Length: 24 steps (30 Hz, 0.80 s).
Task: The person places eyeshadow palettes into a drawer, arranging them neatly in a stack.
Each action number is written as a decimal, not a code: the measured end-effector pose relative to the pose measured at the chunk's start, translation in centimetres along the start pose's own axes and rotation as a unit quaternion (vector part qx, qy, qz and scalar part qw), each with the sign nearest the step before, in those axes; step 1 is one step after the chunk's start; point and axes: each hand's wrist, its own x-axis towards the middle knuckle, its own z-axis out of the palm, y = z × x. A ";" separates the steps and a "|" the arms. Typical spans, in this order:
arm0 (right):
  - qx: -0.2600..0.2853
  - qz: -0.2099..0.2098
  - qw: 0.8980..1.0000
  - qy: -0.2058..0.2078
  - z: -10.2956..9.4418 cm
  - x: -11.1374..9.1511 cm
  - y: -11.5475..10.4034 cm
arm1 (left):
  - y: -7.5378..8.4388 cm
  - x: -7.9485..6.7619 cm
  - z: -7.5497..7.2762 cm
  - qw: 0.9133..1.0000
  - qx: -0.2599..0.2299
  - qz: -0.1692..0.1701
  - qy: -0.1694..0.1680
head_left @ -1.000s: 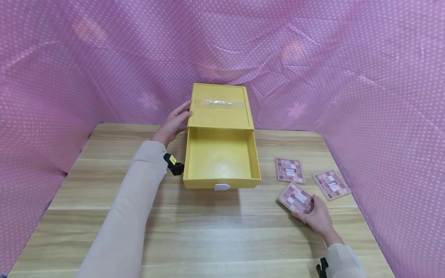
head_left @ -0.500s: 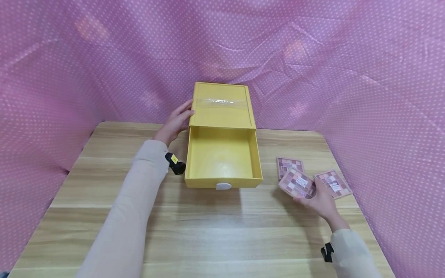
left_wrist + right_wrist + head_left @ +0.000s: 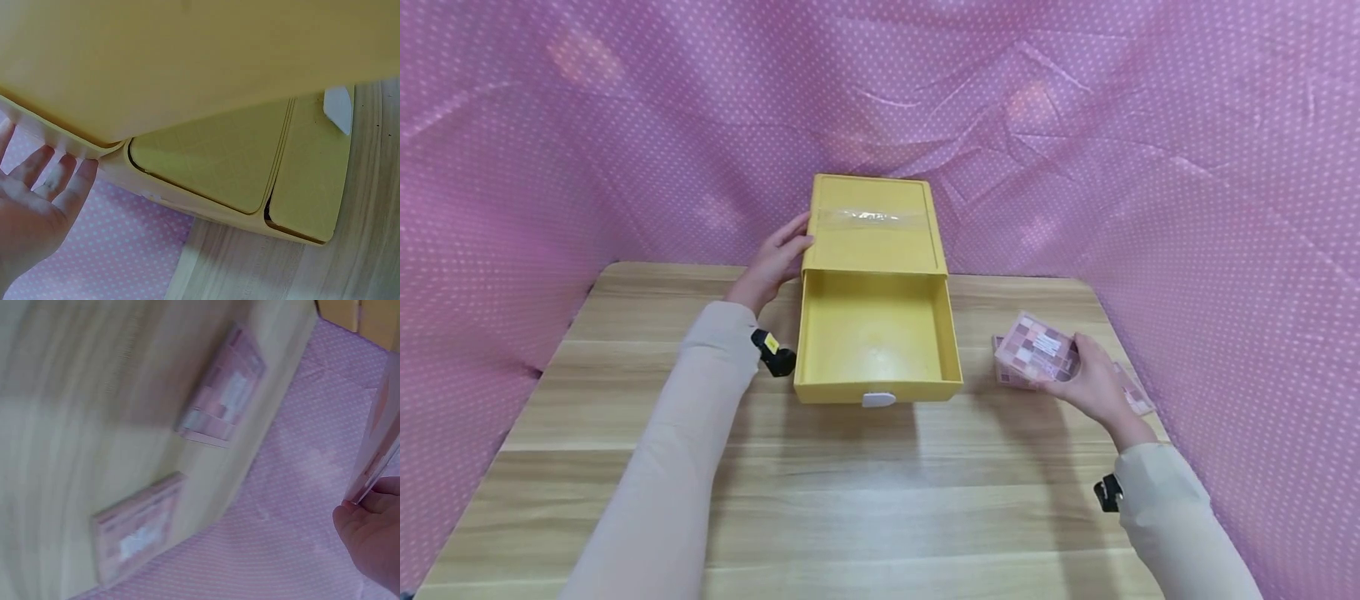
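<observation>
My right hand (image 3: 1093,383) pinches a square eyeshadow palette (image 3: 1037,346) with a checkered pink and brown lid, raised above the table. A second palette (image 3: 1004,377) lies partly hidden beneath it. A third palette (image 3: 1137,393) shows behind the hand near the right edge. My left hand (image 3: 771,265) rests with extended fingers against the left side of the yellow drawer cabinet (image 3: 868,248). In the left wrist view its fingertips (image 3: 87,165) touch the cabinet's side. The top drawer (image 3: 880,392) is pulled out, with a bare inside and a white pull tab on its front.
In the left wrist view, closed drawer fronts (image 3: 212,156) stand below the pulled-out one. Clear tape (image 3: 872,217) crosses the cabinet top. Pink dotted cloth (image 3: 880,83) hangs behind and beside the wooden table (image 3: 880,500).
My right hand has lifted the palette off the table and moved it away from me, over the second palette. My left hand has stayed on the cabinet's side.
</observation>
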 end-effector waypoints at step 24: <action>-0.007 -0.052 0.998 0.018 -4.6 5.2 -6.0 | -0.2 -0.1 0.1 0.999 0.039 0.020 0.005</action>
